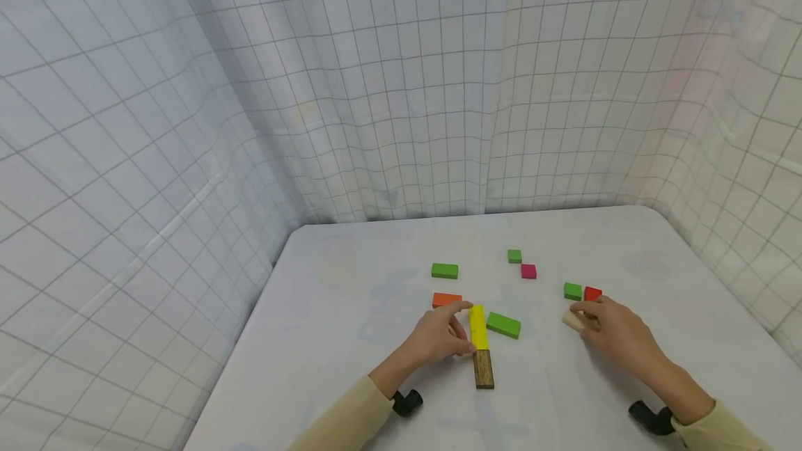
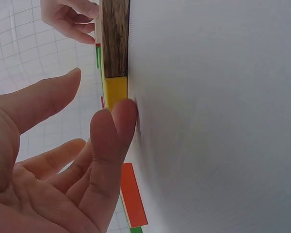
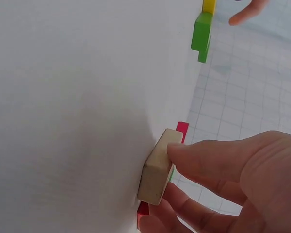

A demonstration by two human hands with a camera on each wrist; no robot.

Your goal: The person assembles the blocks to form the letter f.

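Observation:
My left hand (image 1: 438, 333) is at the left side of a yellow block (image 1: 478, 328), thumb and forefinger spread apart along its length. In the left wrist view, fingertips (image 2: 123, 109) cover part of that block, and the thumb stands off it. A dark brown wooden block (image 1: 483, 369) lies end to end with the yellow one. My right hand (image 1: 620, 336) pinches a pale wooden block (image 3: 160, 167) between thumb and fingers. Just beyond it are a red block (image 1: 592, 294), partly hidden, and a small green block (image 1: 573, 291).
A long green block (image 1: 504, 325) lies right of the yellow one. Farther off are an orange block (image 1: 447, 299), another green block (image 1: 445, 271), a small green cube (image 1: 514, 256) and a magenta one (image 1: 529, 271). Grid-patterned curtains (image 1: 401, 89) surround the white table (image 1: 351, 263).

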